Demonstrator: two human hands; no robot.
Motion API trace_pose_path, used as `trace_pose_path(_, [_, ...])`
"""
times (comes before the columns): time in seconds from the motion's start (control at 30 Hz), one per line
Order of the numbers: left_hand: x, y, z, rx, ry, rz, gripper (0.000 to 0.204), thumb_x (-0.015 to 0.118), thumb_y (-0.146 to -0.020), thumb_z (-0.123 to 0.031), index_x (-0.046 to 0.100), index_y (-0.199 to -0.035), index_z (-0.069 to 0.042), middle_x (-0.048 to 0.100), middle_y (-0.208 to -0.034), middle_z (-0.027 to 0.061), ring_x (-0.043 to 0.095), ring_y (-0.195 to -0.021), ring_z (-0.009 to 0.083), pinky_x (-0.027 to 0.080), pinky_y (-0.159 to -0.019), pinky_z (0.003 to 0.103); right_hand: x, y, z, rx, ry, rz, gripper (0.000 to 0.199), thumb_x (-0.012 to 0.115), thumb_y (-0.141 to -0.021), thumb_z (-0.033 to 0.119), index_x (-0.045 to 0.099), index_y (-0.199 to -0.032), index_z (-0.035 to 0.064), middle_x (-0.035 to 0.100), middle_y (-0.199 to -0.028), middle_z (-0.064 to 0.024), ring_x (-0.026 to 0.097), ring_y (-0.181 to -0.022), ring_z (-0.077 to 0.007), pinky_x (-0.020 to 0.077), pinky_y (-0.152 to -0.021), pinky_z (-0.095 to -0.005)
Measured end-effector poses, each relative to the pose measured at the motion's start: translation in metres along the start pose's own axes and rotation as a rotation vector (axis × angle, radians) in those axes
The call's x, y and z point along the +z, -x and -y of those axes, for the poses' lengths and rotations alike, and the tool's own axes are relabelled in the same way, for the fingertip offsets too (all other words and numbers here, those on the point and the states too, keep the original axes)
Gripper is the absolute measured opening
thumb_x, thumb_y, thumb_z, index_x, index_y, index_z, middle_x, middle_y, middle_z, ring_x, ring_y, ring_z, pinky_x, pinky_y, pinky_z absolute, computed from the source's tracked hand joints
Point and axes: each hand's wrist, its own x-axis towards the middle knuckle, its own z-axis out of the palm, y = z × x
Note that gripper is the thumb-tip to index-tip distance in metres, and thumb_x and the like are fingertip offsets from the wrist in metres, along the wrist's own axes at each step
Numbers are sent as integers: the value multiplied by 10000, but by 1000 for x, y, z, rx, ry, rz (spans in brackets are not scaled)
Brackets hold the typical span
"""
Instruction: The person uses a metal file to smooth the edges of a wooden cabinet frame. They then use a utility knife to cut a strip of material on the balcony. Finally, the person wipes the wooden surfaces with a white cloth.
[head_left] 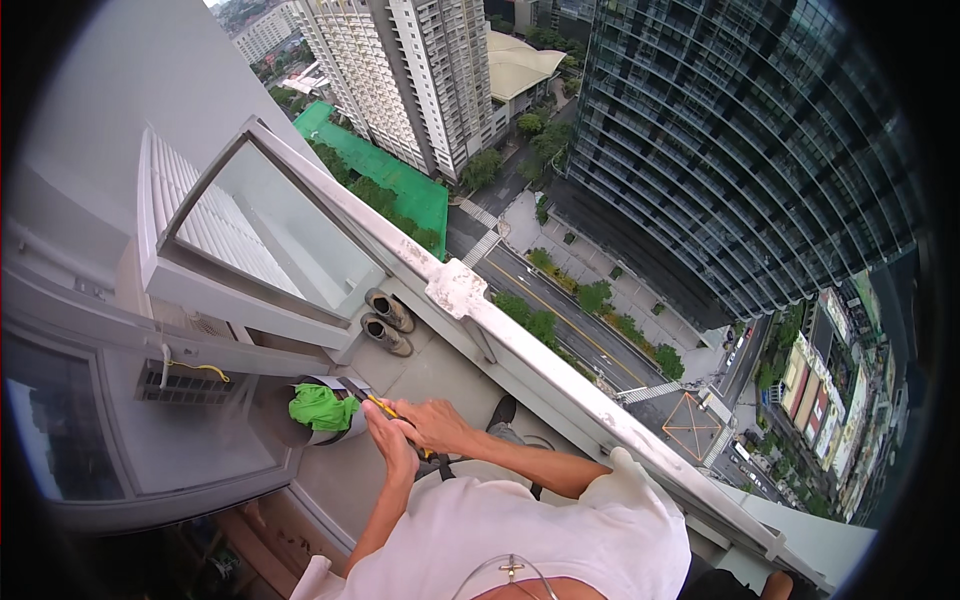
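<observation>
My two hands meet at the middle of the balcony, close together in front of my white shirt. Between them runs a slim yellow-and-black tool (pixel 376 403); its exact kind is hard to make out. My left hand (pixel 394 440) lies along its near side with the fingers pointing up and away. From the right, my right hand (pixel 438 424) closes over the tool with bent fingers. Just left of the tool's far end, a bright green crumpled cloth or bag (pixel 322 408) sits on top of a round grey container (pixel 350 424).
A pair of worn shoes (pixel 388 324) stands on the tiled floor (pixel 425 375) by the glass panel. The white balcony railing (pixel 560 370) runs diagonally at my right, with a street far below. An outdoor air-conditioning unit (pixel 190 380) with a yellow hose end is left.
</observation>
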Motion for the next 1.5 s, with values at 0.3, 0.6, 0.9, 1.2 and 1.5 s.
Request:
trace_pose_path(0.3, [-34, -23, -23, -2, 106, 29, 434, 361, -1108, -487, 495, -1041, -80, 509, -982, 32, 529, -916, 150, 455, -858, 303, 37, -26, 19, -55, 67, -26, 426, 546, -1002, 410, 584, -1322, 132, 652, -732, -185, 625, -610, -410, 484, -561, -508])
trace_pose_path(0.6, [-82, -47, -49, 40, 152, 10, 449, 353, -1107, -498, 485, -1071, -70, 504, -1023, 45, 519, -965, 173, 438, -924, 315, 89, -57, 43, -80, 104, -6, 447, 507, -1019, 450, 555, -1375, 184, 620, -688, -174, 587, -567, -408, 455, -536, -517])
trace_pose_path(0.9, [-133, -56, -77, 86, 215, 23, 502, 359, -1093, -539, 476, -1105, -50, 513, -1042, 65, 559, -1035, 209, 453, -1004, 362, 133, -81, 78, -137, 211, 46, 495, 527, -1000, 470, 554, -1434, 234, 652, -707, -158, 611, -584, -402, 468, -540, -507])
trace_pose_path(1.2, [-180, -76, -94, 158, 421, 81, 514, 349, -1077, -580, 468, -1048, -81, 514, -972, 47, 575, -997, 209, 456, -1084, 429, 19, -181, 142, -237, 386, 21, 511, 528, -1009, 560, 566, -1154, 71, 667, -782, -139, 656, -743, -378, 497, -670, -482])
trace_pose_path(1.5, [-208, -74, -97, 129, 471, 162, 494, 403, -1064, -576, 490, -1046, -90, 541, -961, 47, 583, -991, 209, 456, -1090, 432, -209, -281, 139, 434, 650, -566, 880, 606, -944, 507, 302, -1533, -73, 714, -1166, -244, 672, -1109, -419, 503, -964, -506])
